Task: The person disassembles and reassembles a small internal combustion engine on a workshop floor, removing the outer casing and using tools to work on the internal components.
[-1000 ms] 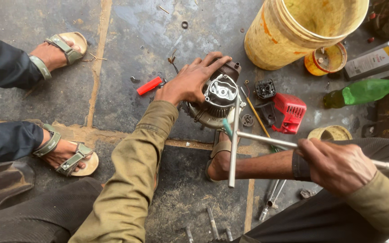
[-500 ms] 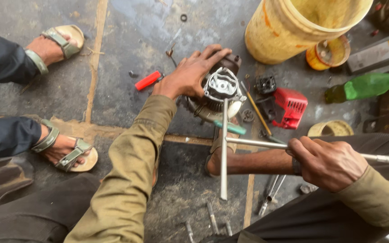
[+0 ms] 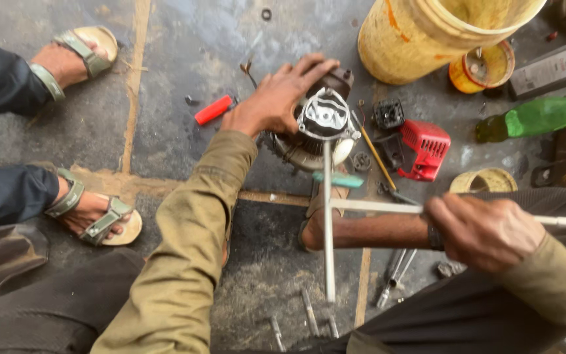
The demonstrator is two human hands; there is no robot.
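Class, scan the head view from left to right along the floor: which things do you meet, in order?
Sandalled foot → red handle → left hand → small engine → red engine cover → green bottle.

A small grey and black metal engine block (image 3: 319, 128) sits on the dark concrete floor, its ribbed silver top face turned upward, just left of a red plastic cover. A long silver steel cross-shaped wrench (image 3: 327, 216) stands in it: one bar runs down from the engine's top, the other crosses it level.
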